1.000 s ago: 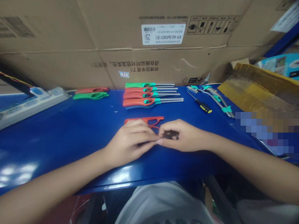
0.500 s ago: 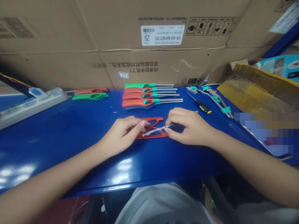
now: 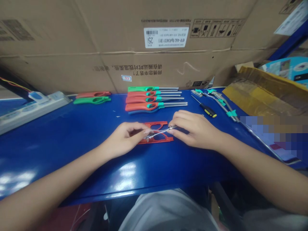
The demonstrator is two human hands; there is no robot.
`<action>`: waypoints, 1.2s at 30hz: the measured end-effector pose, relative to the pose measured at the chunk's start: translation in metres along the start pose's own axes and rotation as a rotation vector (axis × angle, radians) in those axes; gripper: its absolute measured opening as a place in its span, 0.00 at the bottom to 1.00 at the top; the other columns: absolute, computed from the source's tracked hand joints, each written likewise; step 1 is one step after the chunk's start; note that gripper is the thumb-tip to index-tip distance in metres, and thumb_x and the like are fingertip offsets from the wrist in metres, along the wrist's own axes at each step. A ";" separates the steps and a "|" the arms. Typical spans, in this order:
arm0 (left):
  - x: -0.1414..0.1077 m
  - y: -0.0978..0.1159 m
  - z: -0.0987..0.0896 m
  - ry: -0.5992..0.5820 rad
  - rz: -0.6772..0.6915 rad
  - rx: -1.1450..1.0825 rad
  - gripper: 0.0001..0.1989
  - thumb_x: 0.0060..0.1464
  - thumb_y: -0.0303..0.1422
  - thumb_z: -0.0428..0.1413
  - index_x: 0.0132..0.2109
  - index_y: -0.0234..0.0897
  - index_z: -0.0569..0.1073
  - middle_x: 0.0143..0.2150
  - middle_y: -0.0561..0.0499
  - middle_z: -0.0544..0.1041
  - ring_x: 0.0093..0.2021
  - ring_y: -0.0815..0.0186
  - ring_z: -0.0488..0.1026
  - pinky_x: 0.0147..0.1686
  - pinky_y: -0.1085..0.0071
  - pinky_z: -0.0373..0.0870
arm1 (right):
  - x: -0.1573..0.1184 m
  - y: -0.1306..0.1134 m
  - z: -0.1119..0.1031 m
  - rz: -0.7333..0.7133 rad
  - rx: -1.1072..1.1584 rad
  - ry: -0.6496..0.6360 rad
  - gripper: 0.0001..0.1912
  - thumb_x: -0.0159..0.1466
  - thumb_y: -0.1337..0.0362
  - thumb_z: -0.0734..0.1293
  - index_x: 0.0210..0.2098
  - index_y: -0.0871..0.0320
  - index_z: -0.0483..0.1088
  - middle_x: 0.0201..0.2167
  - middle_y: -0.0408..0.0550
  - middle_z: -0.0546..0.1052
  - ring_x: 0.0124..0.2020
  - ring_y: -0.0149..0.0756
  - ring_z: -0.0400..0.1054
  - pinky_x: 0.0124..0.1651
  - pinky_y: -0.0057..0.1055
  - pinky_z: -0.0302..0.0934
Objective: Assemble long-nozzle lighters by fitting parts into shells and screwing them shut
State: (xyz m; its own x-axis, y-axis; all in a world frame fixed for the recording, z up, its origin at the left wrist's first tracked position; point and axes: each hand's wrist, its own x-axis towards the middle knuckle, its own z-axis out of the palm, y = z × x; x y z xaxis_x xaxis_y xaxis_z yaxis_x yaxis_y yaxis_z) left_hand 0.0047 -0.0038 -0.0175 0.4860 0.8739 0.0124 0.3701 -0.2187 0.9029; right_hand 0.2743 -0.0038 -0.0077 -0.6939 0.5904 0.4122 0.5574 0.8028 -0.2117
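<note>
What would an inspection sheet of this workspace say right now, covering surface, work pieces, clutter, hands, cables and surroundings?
Surface: blue tabletop, glossy, with glare patches.
Work pieces: wired part between the hands, above red handle shells; finished-looking lighters lined up behind.
Clutter: small white scraps; screwdriver at the right, beside metal rods with teal pieces.
Hands: left hand and right hand each pinch an end of the wired part; exact grip partly hidden.
Cables: red and yellow wires near the white power strip.
Surroundings: cardboard behind; yellow-taped box at right; pixelated patch there unreadable.
</note>
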 end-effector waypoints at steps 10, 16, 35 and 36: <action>0.003 0.003 -0.002 0.055 -0.046 -0.065 0.16 0.57 0.44 0.62 0.39 0.35 0.82 0.36 0.48 0.85 0.35 0.63 0.80 0.39 0.71 0.76 | -0.001 0.000 -0.002 0.007 -0.017 -0.050 0.16 0.74 0.57 0.59 0.44 0.60 0.74 0.38 0.50 0.75 0.40 0.38 0.68 0.41 0.33 0.60; 0.001 0.006 -0.004 0.021 -0.017 -0.044 0.15 0.58 0.44 0.63 0.41 0.36 0.83 0.36 0.48 0.85 0.33 0.64 0.80 0.35 0.71 0.78 | -0.002 -0.001 -0.002 0.043 0.001 -0.050 0.14 0.73 0.58 0.61 0.41 0.58 0.76 0.36 0.48 0.75 0.39 0.36 0.68 0.40 0.32 0.59; -0.006 0.002 -0.007 -0.032 0.330 0.501 0.12 0.64 0.34 0.56 0.49 0.39 0.82 0.45 0.47 0.83 0.37 0.67 0.78 0.36 0.74 0.75 | -0.004 -0.007 -0.001 0.150 0.040 -0.359 0.16 0.71 0.60 0.64 0.55 0.52 0.77 0.40 0.48 0.71 0.36 0.33 0.67 0.33 0.28 0.56; -0.006 0.001 -0.007 -0.033 0.338 0.509 0.12 0.64 0.34 0.56 0.49 0.38 0.82 0.45 0.47 0.83 0.37 0.67 0.78 0.36 0.74 0.75 | -0.004 -0.008 -0.001 0.150 0.028 -0.372 0.17 0.72 0.60 0.63 0.56 0.51 0.76 0.40 0.48 0.70 0.35 0.33 0.66 0.31 0.28 0.55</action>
State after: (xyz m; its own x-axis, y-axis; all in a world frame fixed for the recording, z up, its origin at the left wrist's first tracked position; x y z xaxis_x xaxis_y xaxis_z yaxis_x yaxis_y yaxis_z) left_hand -0.0031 -0.0064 -0.0134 0.6640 0.7078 0.2411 0.5194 -0.6685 0.5323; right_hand 0.2736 -0.0125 -0.0065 -0.7264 0.6867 0.0267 0.6559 0.7044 -0.2714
